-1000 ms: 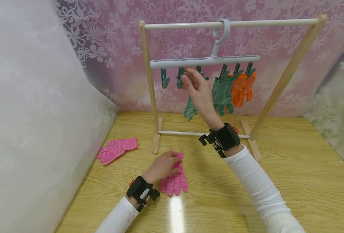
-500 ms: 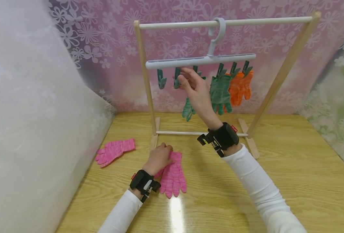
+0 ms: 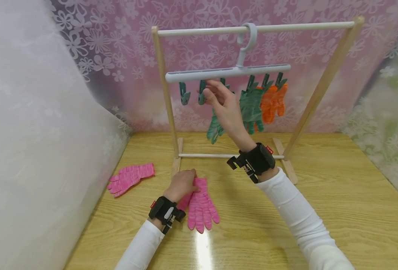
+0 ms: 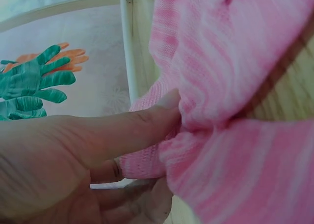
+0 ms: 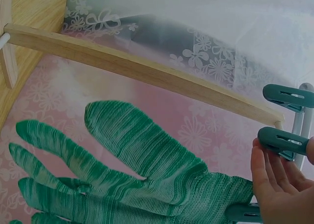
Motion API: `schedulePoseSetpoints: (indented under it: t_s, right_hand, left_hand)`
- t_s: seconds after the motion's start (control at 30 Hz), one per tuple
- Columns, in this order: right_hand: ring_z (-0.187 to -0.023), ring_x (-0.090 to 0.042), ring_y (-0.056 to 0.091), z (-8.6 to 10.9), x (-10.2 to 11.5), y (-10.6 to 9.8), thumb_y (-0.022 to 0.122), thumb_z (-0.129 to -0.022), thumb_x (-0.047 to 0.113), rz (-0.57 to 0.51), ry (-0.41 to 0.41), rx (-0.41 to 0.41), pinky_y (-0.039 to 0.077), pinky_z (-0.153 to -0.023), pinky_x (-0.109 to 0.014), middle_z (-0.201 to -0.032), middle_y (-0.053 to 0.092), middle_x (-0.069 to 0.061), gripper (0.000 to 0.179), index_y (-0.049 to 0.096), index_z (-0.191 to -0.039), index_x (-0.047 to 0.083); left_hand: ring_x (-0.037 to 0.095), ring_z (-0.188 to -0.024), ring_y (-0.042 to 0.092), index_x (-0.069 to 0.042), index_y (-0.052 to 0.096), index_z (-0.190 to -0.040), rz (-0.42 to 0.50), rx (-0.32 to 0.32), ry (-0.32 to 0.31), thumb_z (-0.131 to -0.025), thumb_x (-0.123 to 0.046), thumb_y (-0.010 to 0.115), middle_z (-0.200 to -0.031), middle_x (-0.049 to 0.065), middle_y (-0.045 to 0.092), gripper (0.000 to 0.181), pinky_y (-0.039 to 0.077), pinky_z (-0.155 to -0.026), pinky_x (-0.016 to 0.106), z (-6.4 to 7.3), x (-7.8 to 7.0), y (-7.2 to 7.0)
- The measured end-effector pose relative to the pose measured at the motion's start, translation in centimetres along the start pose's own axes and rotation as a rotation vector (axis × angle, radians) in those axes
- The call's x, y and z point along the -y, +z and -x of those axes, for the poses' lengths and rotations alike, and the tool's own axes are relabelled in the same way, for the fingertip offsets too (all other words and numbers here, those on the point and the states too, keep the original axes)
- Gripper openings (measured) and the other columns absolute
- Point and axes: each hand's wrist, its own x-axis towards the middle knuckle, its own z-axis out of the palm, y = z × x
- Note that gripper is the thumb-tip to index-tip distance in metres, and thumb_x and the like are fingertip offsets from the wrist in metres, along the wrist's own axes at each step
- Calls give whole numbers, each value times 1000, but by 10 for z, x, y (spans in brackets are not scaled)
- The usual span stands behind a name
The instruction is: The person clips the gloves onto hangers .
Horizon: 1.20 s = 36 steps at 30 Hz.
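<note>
On the wooden table, my left hand [image 3: 182,185] pinches a pink knitted glove [image 3: 203,212] near its cuff. The left wrist view shows the thumb on top of the bunched pink knit [image 4: 216,77] and other fingers underneath. Above, my right hand [image 3: 228,112] holds a dark green clip [image 3: 202,93] under the grey hanger [image 3: 216,73], between thumb and fingers. That clip [image 5: 282,140] holds no glove in the right wrist view. Beside the hand hangs a green glove [image 5: 147,170], clipped at its cuff and partly hidden by the hand in the head view.
Another pink glove [image 3: 130,180] lies at the left. Farther right on the hanger hang a second green glove [image 3: 251,110] and an orange glove [image 3: 272,105]. A vacant clip [image 3: 184,93] is at the hanger's left end. A wooden rack [image 3: 165,86] bears the hanger.
My left hand has shifted from over the pink glove to the left side of its cuff and now pinches it. The right hand stays at the same clip.
</note>
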Motion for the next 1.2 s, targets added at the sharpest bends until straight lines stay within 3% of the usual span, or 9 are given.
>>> schedulePoseSetpoints:
  t_s: [0.17, 0.3, 0.5, 0.6, 0.7, 0.8, 0.93, 1.1, 1.2]
  right_hand:
    - [-116, -30, 65, 0, 2, -3, 55, -106, 13, 13, 9, 12, 54, -99, -31, -137, 59, -19, 41, 51, -145, -1]
    - [-115, -28, 65, 0, 2, -6, 55, -106, 15, 7, 18, 13, 55, -98, -36, -136, 61, -17, 40, 52, -143, 0]
    - [-118, -27, 63, 0, 0, -7, 54, -106, 13, -46, 35, 45, 53, -100, -38, -131, 65, -20, 44, 48, -148, 0]
    - [-121, -28, 62, 1, 0, -7, 53, -107, 11, -56, 35, 63, 53, -101, -40, -131, 65, -22, 45, 46, -148, -3]
    - [-120, -28, 62, 1, 0, -8, 53, -106, 10, -49, 33, 63, 52, -101, -45, -131, 65, -22, 44, 46, -148, -3]
    - [-116, -29, 63, 1, -1, -9, 53, -106, 11, -38, 40, 61, 52, -102, -43, -131, 65, -21, 43, 48, -146, -3]
    - [-112, -26, 65, 0, 0, -9, 54, -106, 12, -36, 58, 63, 52, -101, -36, -131, 66, -19, 42, 50, -146, 0]
    - [-110, -24, 66, -1, 0, -9, 54, -106, 13, -46, 45, 69, 53, -100, -37, -130, 66, -20, 41, 50, -145, -1]
    - [-111, -24, 66, -2, 0, -8, 54, -106, 13, -42, 39, 62, 53, -99, -37, -129, 67, -20, 41, 51, -144, 0]
  left_hand:
    - [17, -70, 56, -9, 67, -100, 73, -16, 40, -85, -20, 84, -73, 1, 61, 26, 43, -57, 31, -3, 1, -3]
    - [11, -66, 52, -10, 70, -107, 210, -16, 77, -92, -26, 77, -76, 3, 65, 23, 44, -58, 27, -8, 1, -10]
    - [7, -56, 46, -13, 70, -91, 396, -76, 125, -94, -31, 74, -67, -2, 62, 19, 34, -54, 22, -13, 0, -30]
    - [7, -62, 61, -12, 72, -91, 490, -136, 171, -93, -27, 75, -74, -3, 69, 16, 44, -56, 21, -15, 0, -39]
    - [14, -80, 73, -8, 74, -99, 573, -177, 220, -93, -21, 75, -86, 2, 73, 14, 58, -70, 26, -17, -2, -47]
    - [19, -89, 73, -6, 75, -106, 601, -210, 248, -94, -18, 74, -89, 6, 70, 17, 61, -81, 34, -18, -5, -55]
    - [23, -92, 73, -5, 75, -109, 610, -252, 225, -94, -19, 74, -93, 8, 74, 21, 61, -85, 37, -21, -8, -63]
    - [29, -97, 74, 0, 71, -118, 666, -328, 146, -97, -20, 71, -105, 17, 76, 29, 61, -83, 41, -23, -14, -74]
    - [31, -96, 74, 3, 70, -116, 671, -380, 142, -99, -20, 68, -106, 19, 76, 28, 61, -80, 44, -25, -18, -81]
